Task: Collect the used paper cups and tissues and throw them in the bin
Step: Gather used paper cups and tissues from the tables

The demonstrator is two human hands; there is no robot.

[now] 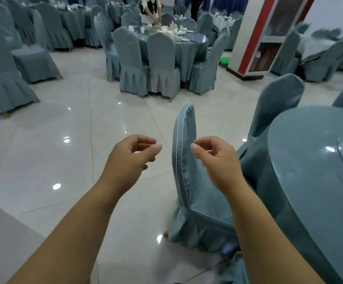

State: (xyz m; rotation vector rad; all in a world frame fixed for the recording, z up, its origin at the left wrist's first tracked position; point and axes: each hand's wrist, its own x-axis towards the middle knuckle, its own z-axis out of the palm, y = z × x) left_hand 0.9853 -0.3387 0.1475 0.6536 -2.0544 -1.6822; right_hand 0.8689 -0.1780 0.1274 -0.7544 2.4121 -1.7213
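Hovering over the shiny tiled floor (64, 124), the left hand (129, 158) and right hand (215, 160) were stretched forward side by side, well apart from any tabletop. Both sets of fingers (144, 139) were loosely curled and released, each thumb near its forefinger, with nothing between them. A covered chair (184, 160) stood edge-on between the two hands, its back rising just beside the right thumb; whether the thumb touched it could not be told. At the right lay a round tabletop (310, 165) under a blue-grey cloth and a glossy top, with a second covered chair (277, 99) pushed up behind it.

White crumpled pieces (171, 30) lay among small dishes on a far tabletop (195, 38), ringed by covered chairs, well away from both hands; they were too small to tell as cups or tissues. A person (152, 9) leaned over that far tabletop from its other side. A white and red pillar (254, 35) stood to its right.
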